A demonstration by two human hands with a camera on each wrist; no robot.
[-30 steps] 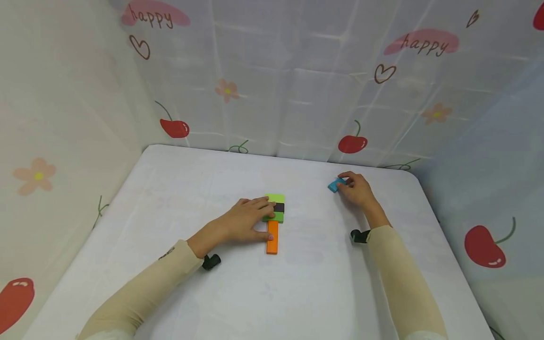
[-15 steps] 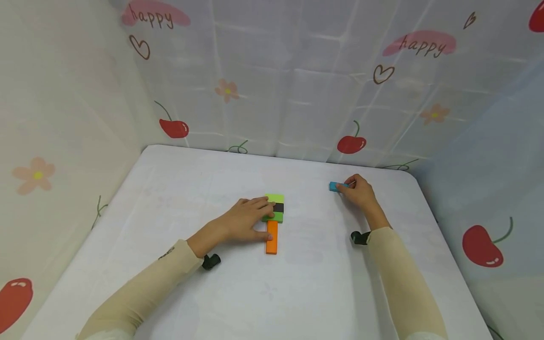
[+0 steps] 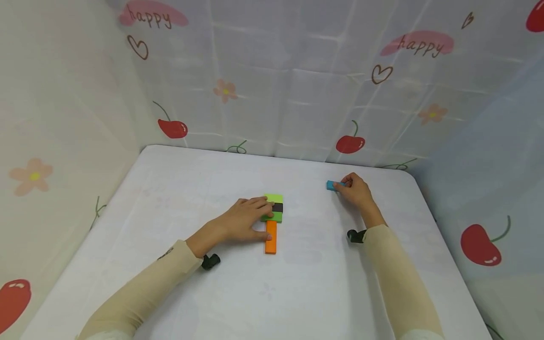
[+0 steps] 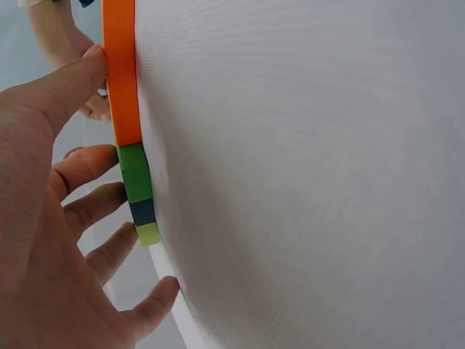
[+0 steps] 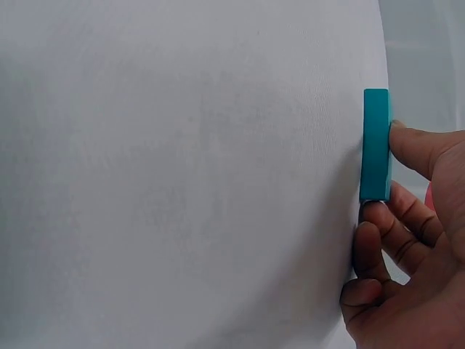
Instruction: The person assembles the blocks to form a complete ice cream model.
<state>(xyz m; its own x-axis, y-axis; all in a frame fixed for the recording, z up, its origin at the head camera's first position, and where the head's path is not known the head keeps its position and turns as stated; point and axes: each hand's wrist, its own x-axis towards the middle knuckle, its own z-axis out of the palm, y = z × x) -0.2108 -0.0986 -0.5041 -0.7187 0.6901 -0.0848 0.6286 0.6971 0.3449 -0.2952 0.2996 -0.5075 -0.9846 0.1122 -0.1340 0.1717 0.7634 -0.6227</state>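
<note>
My left hand (image 3: 243, 221) lies over a row of blocks near the middle of the table, fingers spread. Its thumb touches the long orange block (image 3: 270, 246). Beyond that sit a green block (image 4: 135, 173), a black block (image 4: 144, 212) and a light green block (image 4: 148, 235), all touching end to side; fingertips rest on them and partly cover them from above. Farther back to the right, my right hand (image 3: 358, 192) holds a small blue block (image 5: 375, 145) near one end, thumb against its face and fingers curled at its end. The fingers hide part of it in the head view.
The white-covered table (image 3: 204, 179) carries the blocks. Its far edge meets a hanging curtain (image 3: 280, 104) with cherries, flowers and lettering. Dark wrist cameras stick out below the sleeves, such as the left camera (image 3: 211, 261).
In my right hand, the blue block has turned from slanted to nearly level across the view, then shifted slightly left. My left hand and the row beneath it stay put.
</note>
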